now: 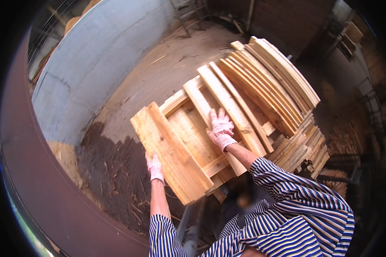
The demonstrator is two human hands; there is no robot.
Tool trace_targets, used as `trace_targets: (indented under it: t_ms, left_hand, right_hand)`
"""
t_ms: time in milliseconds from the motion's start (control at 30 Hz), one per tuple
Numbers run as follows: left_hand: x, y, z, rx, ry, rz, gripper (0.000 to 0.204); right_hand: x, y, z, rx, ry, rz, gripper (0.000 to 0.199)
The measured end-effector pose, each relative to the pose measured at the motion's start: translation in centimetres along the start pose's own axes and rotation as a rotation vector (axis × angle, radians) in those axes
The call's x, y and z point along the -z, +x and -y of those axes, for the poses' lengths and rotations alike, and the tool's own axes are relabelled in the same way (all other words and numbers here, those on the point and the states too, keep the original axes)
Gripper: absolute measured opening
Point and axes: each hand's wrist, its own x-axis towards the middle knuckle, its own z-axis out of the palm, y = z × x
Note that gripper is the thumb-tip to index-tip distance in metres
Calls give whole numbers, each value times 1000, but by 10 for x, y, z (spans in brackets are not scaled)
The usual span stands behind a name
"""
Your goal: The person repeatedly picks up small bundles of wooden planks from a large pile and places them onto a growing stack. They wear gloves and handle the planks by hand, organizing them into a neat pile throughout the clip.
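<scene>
My left hand [155, 166], in a pale pink-white knit glove, grips the left edge of a wide, light wooden board [170, 154]. Part of its fingers is hidden at the board's edge. That board lies across the left end of a wooden frame [176, 101] with a planked bottom. My right hand [221, 128], gloved the same way, lies on a narrow plank [195, 95], its fingers apart. Just right of it, two more planks [231, 107] lie slanted across the frame.
A dense row of boards [270, 81] stands on the right, with a stack of shorter wood pieces [302, 145] below it. A curved grey-blue wall [94, 55] rises at left, beside a dark red-brown rim [38, 171]. Wood scraps [120, 188] litter the dark floor.
</scene>
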Motion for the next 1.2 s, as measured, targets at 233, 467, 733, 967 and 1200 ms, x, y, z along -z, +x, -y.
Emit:
trace_targets:
  t_ms: [233,467,733,967,1200]
  left_hand:
    - [-10,24,18,7,-67,82,68]
    - [-22,22,10,-49,-154,148,63]
    - [7,20,2,-14,-151,9,60]
    - [17,-3,4,-40,-85,16,56]
    - [-22,21,-7,-115,-151,93,63]
  right_hand:
    - [71,23,-51,73,164,-91,80]
    - [99,102,-178,127,621,166,96]
    - [97,104,-150,32,754,246,103]
    - [100,31,-44,8,112,77,82]
    - [-30,4,46,310,90,68,70]
